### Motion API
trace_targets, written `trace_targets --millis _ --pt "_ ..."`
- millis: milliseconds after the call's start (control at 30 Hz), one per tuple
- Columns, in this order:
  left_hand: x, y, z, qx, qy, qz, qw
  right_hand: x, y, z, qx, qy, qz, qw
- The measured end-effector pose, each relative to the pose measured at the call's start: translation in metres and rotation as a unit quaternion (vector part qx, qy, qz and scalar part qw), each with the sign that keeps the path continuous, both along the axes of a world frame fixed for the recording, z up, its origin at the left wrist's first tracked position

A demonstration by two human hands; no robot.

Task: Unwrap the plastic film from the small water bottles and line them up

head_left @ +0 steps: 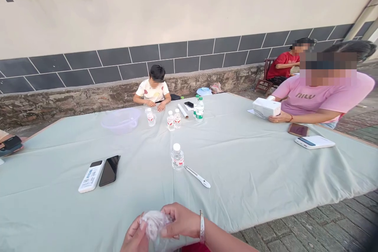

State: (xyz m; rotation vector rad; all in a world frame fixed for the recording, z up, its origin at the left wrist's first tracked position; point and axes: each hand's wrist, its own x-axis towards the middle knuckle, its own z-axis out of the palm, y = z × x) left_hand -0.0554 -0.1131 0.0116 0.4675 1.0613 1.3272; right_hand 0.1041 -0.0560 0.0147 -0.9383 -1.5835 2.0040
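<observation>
Both hands hold a crumpled clear plastic bag (154,224) just over the table's near edge. My left hand (135,236) pinches its left side, fingers closed. On the other side my right hand (180,222), with a silver bangle at the wrist, has thumb and fingers closed on the plastic. Whether anything is inside the bag, I cannot tell. Beyond the hands a small water bottle (177,158) stands upright, with a white pen (197,176) lying beside it. To the left a black phone (110,170) lies next to a white power bank (91,176).
A pale green cloth (141,181) covers the table. Farther back are several bottles, a translucent purple basin (121,121) and a white roll (182,111). At the right a person in pink holds a white box (266,107), near another phone (298,129) and power bank (315,142). Two more people sit behind.
</observation>
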Motion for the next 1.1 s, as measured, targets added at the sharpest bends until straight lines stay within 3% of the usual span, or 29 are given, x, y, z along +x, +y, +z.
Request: trace_targets --millis 100,233,333,433,533,633,767,900,1000,1067,1100 --pt "0.004 0.005 0.000 0.038 0.022 0.038 0.998 -0.002 0.000 -0.001 -0.004 0.006 -0.012 1.000" --pt "0.012 0.009 -0.002 0.093 0.206 0.082 0.971 -0.014 -0.010 -0.009 0.067 -0.022 -0.036 0.997" --pt "0.017 0.007 -0.009 0.137 0.346 0.105 0.922 -0.014 -0.016 -0.001 -0.033 0.054 -0.037 0.997" --pt "0.022 0.003 -0.019 0.175 0.412 0.078 0.891 -0.006 -0.017 0.012 -0.171 0.173 -0.046 0.969" --pt "0.026 0.000 -0.028 0.156 0.433 0.021 0.888 0.001 -0.014 0.014 -0.210 0.183 -0.065 0.958" --pt "0.026 -0.003 -0.033 0.134 0.422 0.018 0.896 0.001 -0.010 0.008 -0.219 0.151 -0.139 0.954" --pt "0.022 0.000 -0.032 0.141 0.347 0.069 0.925 -0.007 -0.009 0.003 -0.170 0.124 -0.223 0.952" --pt "0.019 0.008 -0.029 0.062 0.338 0.039 0.938 -0.012 -0.010 -0.004 -0.108 0.073 -0.174 0.976" --pt "0.012 0.015 -0.030 0.027 0.321 0.063 0.945 0.003 0.002 -0.009 -0.025 0.000 -0.142 0.989" --pt "0.003 0.019 -0.030 0.006 0.288 0.107 0.952 0.022 0.021 -0.010 0.062 -0.090 -0.201 0.974" --pt "-0.002 0.021 -0.030 -0.001 0.275 0.128 0.953 0.033 0.034 -0.010 0.106 -0.150 -0.246 0.952"
